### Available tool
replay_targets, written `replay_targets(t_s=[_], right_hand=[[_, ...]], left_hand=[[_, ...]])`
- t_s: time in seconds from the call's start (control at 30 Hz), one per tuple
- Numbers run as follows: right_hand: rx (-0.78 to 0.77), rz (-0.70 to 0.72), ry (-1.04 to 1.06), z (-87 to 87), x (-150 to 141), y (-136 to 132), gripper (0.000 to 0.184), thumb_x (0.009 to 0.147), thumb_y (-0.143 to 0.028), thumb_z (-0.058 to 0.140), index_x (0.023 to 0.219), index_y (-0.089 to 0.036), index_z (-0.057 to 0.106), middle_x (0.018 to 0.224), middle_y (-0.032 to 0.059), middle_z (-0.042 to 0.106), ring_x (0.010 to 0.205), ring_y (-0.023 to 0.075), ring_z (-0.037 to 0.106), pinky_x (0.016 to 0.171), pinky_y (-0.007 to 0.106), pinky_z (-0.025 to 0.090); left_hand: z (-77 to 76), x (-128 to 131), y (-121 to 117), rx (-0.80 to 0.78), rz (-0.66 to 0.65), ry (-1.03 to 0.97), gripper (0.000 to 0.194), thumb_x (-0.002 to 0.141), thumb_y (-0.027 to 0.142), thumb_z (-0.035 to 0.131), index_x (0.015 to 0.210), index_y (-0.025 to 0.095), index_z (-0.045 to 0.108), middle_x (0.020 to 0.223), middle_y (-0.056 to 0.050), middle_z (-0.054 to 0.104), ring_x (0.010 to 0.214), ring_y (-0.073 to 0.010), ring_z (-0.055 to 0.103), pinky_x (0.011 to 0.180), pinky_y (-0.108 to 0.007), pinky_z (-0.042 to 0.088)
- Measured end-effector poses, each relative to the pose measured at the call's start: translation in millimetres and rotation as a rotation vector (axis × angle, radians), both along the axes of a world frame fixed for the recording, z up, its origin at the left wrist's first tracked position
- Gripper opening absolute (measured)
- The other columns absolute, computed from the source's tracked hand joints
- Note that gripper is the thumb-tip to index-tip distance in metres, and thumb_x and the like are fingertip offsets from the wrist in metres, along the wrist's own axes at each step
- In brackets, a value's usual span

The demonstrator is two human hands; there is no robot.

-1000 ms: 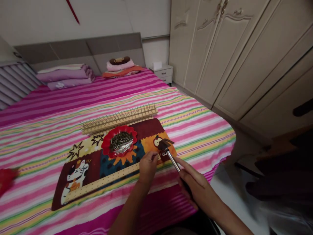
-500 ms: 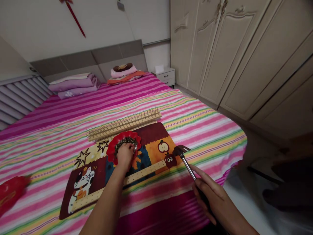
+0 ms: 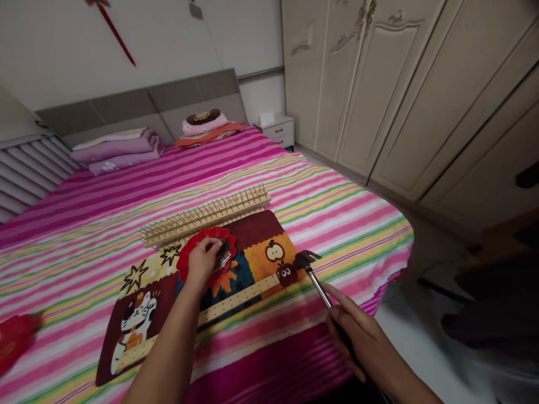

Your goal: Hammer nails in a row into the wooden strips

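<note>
My left hand [image 3: 204, 259] is over a red scalloped bowl [image 3: 183, 265] with thin metal nails [image 3: 223, 259] in it. Thumb and fingertips are pinched together; whatever they hold is too small to make out. In my right hand [image 3: 353, 328] is a claw hammer [image 3: 318, 287], gripped by its handle, its head at the right edge of a patterned mat [image 3: 263, 227]. Along the mat's front lies a pale wooden strip [image 3: 238, 300] with rows of small holes or dots, partly hidden by my left forearm. Behind the bowl sits another wooden strip [image 3: 213, 214] bristling with upright nails.
All this rests on a bed with a striped sheet [image 3: 332, 224]. A red object [image 3: 17, 339] lies at the left edge. Folded bedding [image 3: 122, 148] is near the headboard [image 3: 126, 109]. A nightstand [image 3: 280, 132] and wardrobe [image 3: 379, 95] stand beyond the bed.
My left hand has lifted a little from the nails toward the bowl's left side, fingers still pinched. The right hand keeps its grip on the hammer. The whole view has shifted slightly.
</note>
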State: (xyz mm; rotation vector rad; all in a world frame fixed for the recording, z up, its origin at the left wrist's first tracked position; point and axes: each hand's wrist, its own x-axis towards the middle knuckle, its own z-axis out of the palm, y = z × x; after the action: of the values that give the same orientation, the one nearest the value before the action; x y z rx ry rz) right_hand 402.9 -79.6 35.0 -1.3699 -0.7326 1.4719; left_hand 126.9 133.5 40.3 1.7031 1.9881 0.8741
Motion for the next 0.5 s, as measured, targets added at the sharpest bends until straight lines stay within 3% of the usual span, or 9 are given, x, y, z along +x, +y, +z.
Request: replay_targets(t_s=[0.1, 0.17, 0.33, 0.5], right_hand=[[-0.022, -0.022, -0.009, -1.7, 2.5, -1.7, 0.059, 0.085, -0.044, 0.051, 0.139, -0.023, 0.043, 0.052, -0.0073, 0.049, 0.028, 0.0052, 0.031, 0.026, 0.015, 0.021], [-0.026, -0.017, -0.002, -2.3, 3.8, -2.7, 0.061, 0.084, -0.043, 0.051, 0.14, -0.023, 0.041, 0.053, -0.0073, 0.05, 0.028, 0.0051, 0.031, 0.026, 0.015, 0.022], [0.026, -0.013, 0.004, -1.0, 4.7, -7.1, 0.058, 0.085, -0.041, 0.049, 0.139, -0.02, 0.043, 0.047, -0.0096, 0.046, 0.028, 0.0063, 0.032, 0.026, 0.015, 0.022], [0.0, -0.049, 0.014, -1.0, 4.5, -10.1, 0.06, 0.083, -0.042, 0.05, 0.139, -0.019, 0.042, 0.051, -0.0096, 0.048, 0.029, 0.006, 0.034, 0.025, 0.015, 0.022]], left_hand=[[6.8, 4.1, -23.6, 0.007, 0.044, -0.689, 0.033, 0.057, 0.043, 0.073, 0.073, 0.017, 0.062, 0.065, 0.0, 0.064, 0.061, -0.0121, 0.058, 0.057, -0.023, 0.047], [8.1, 14.0, -44.8, -0.04, 0.021, -0.896, 0.04, 0.048, 0.042, 0.08, 0.072, 0.016, 0.061, 0.064, 0.0, 0.064, 0.06, -0.0108, 0.058, 0.056, -0.021, 0.047], [-7.1, 47.0, -89.9, -0.122, 0.039, -0.894, 0.042, 0.045, 0.041, 0.081, 0.071, 0.015, 0.061, 0.064, -0.001, 0.066, 0.053, -0.0094, 0.058, 0.052, -0.019, 0.047], [-30.1, 68.2, -101.5, -0.16, -0.008, -0.887, 0.044, 0.046, 0.046, 0.08, 0.071, 0.016, 0.06, 0.063, 0.0, 0.066, 0.054, -0.0093, 0.058, 0.056, -0.022, 0.05]])
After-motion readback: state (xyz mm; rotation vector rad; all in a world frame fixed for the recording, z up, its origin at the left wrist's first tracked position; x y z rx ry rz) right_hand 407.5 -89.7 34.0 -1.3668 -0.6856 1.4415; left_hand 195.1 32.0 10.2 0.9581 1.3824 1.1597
